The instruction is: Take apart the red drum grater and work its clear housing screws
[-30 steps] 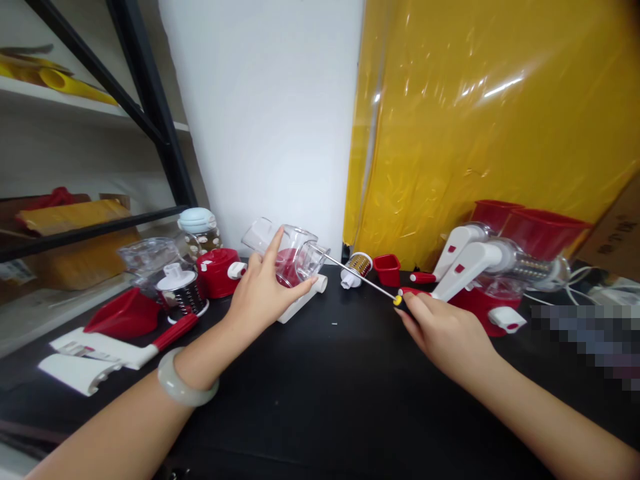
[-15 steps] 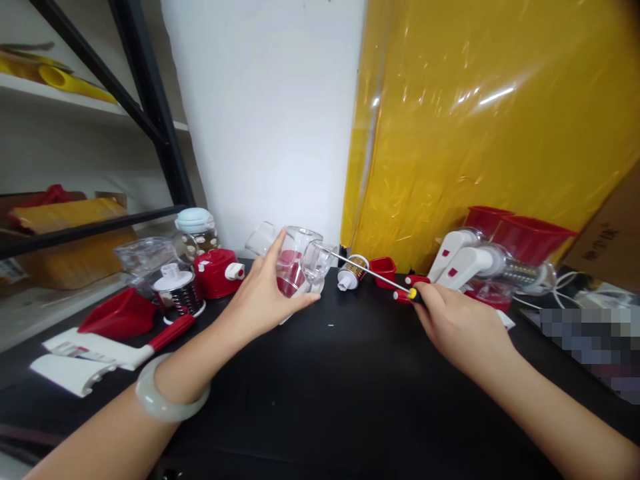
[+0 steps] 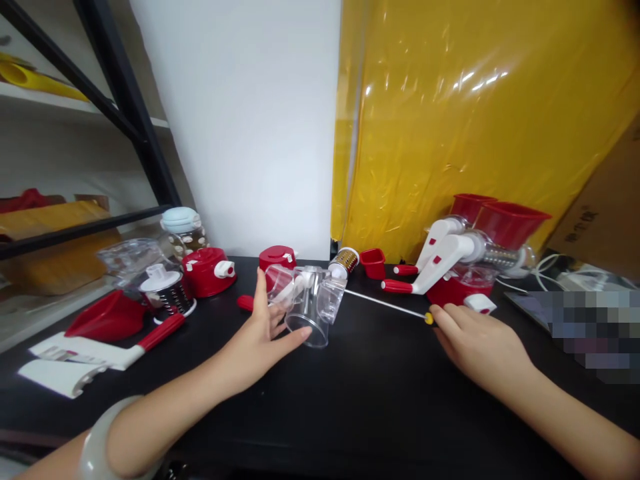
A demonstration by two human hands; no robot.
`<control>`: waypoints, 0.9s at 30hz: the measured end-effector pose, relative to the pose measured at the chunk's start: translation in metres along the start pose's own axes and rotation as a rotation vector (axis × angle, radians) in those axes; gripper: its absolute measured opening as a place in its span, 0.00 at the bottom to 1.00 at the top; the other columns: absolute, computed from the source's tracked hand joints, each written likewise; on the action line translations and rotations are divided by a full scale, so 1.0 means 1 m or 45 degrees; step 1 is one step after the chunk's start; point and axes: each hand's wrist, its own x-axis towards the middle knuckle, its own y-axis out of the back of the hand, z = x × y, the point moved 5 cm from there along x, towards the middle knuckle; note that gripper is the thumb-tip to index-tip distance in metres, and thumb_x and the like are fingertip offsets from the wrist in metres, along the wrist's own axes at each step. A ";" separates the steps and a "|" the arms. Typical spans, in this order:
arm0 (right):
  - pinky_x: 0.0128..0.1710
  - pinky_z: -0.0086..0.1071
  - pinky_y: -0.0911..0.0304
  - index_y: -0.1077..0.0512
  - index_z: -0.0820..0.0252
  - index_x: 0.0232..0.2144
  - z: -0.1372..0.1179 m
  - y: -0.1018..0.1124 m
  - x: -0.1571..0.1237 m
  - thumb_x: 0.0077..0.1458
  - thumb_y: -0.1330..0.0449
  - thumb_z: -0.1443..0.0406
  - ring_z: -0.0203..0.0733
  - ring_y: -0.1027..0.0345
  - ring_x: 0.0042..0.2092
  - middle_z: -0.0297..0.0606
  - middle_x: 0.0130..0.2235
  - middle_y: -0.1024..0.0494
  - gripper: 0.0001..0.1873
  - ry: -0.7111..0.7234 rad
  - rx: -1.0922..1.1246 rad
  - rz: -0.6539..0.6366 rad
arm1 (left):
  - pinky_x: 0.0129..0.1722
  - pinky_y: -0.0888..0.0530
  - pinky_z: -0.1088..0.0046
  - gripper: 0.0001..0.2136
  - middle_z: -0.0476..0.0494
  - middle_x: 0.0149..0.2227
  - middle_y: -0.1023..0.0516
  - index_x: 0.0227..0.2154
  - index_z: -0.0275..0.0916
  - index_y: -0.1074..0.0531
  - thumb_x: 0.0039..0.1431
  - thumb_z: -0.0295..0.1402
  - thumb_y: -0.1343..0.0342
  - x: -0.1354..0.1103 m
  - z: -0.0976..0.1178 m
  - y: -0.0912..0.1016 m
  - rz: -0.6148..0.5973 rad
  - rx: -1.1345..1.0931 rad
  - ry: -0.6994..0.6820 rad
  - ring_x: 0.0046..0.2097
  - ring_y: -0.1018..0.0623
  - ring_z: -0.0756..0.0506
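Observation:
In my left hand (image 3: 255,343) is a clear plastic grater housing (image 3: 313,313), its thumb along the front and its fingers round the left side. The housing's wide round opening faces down toward the black tabletop; whether it touches cannot be made out. My right hand (image 3: 480,340) is closed on a screwdriver (image 3: 385,303) with a long metal shaft and a yellow collar. The shaft points left and its tip end meets the right side of the housing. Behind the housing stand a red base (image 3: 277,257) and a drum grater cone (image 3: 345,260).
To the left are a red base (image 3: 209,272), a drum grater (image 3: 167,290), a red hopper (image 3: 107,317), white handle parts (image 3: 80,350) and a lidded jar (image 3: 183,230). Assembled rotary graters (image 3: 465,250) stand at the right, near a small red cup (image 3: 373,263) and white cables (image 3: 543,270).
The clear housing has come lower and nearer, turned so its wide opening faces down. My right hand has shifted right and down with the screwdriver. The view has swung slightly.

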 end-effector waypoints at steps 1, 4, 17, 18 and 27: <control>0.30 0.34 0.46 0.25 0.63 0.38 0.000 0.000 -0.001 0.67 0.49 0.68 0.38 0.31 0.28 0.37 0.29 0.23 0.12 0.003 0.013 0.012 | 0.67 0.39 0.38 0.67 0.22 0.70 0.40 0.66 0.46 0.94 0.55 0.49 0.33 -0.003 -0.002 0.000 0.001 -0.035 -0.005 0.72 0.39 0.31; 0.31 0.34 0.46 0.25 0.62 0.38 -0.001 0.000 0.000 0.67 0.48 0.68 0.38 0.32 0.28 0.36 0.29 0.23 0.11 -0.006 0.028 0.045 | 0.69 0.45 0.39 0.66 0.26 0.72 0.42 0.66 0.49 0.93 0.57 0.51 0.34 -0.010 -0.008 0.001 -0.004 -0.135 -0.037 0.74 0.45 0.33; 0.33 0.34 0.47 0.26 0.62 0.38 -0.004 0.005 -0.001 0.65 0.45 0.69 0.40 0.36 0.29 0.35 0.28 0.25 0.08 0.010 -0.042 0.078 | 0.37 0.20 0.64 0.45 0.42 0.46 0.17 0.74 0.47 0.66 0.65 0.54 0.45 -0.046 0.007 0.042 0.075 0.559 0.048 0.37 0.16 0.41; 0.33 0.34 0.47 0.26 0.62 0.38 -0.003 0.005 0.000 0.66 0.45 0.69 0.40 0.36 0.29 0.35 0.28 0.26 0.08 0.014 -0.040 0.087 | 0.31 0.23 0.66 0.41 0.45 0.40 0.17 0.73 0.47 0.54 0.64 0.55 0.45 -0.043 0.017 0.052 0.109 0.770 0.019 0.31 0.18 0.43; 0.33 0.35 0.48 0.26 0.61 0.38 -0.005 0.005 -0.002 0.65 0.43 0.70 0.42 0.37 0.30 0.35 0.27 0.26 0.06 0.082 -0.041 0.080 | 0.59 0.29 0.56 0.33 0.39 0.64 0.31 0.65 0.53 0.33 0.60 0.57 0.40 0.015 0.073 0.054 -0.290 1.311 -0.610 0.62 0.28 0.33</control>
